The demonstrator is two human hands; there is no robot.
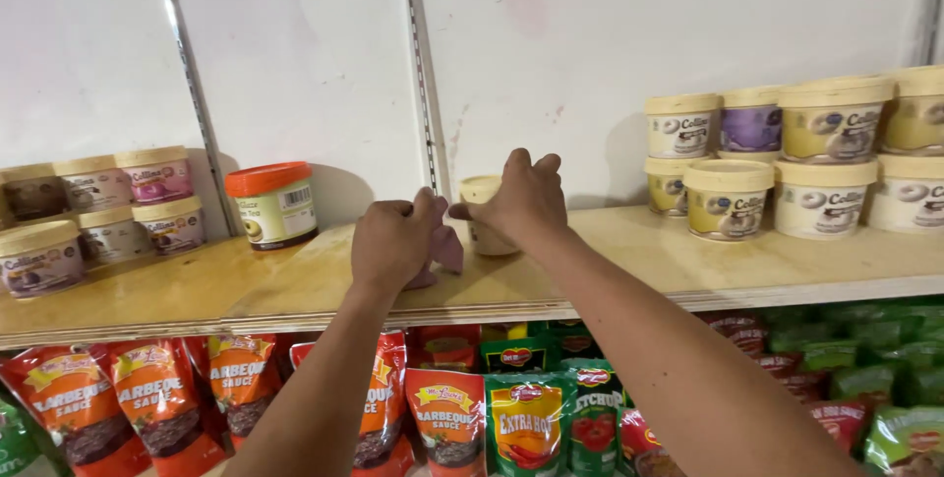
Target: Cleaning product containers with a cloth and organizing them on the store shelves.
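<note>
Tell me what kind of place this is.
Probably a grocery store aisle: a wooden shelf with stacked tubs, sauce pouches below. The right hand grips a small tub; the left hand holds a pink cloth.

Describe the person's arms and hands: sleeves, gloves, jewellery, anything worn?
Both forearms are bare up to the frame edge, no sleeves in view. The left hand and right hand have no gloves. No watch, bracelet or ring shows on the backs of the hands or wrists.

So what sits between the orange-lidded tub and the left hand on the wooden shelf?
In the head view, nothing: only bare wooden shelf lies between the orange-lidded tub and the left hand, which holds a pink cloth.
</note>
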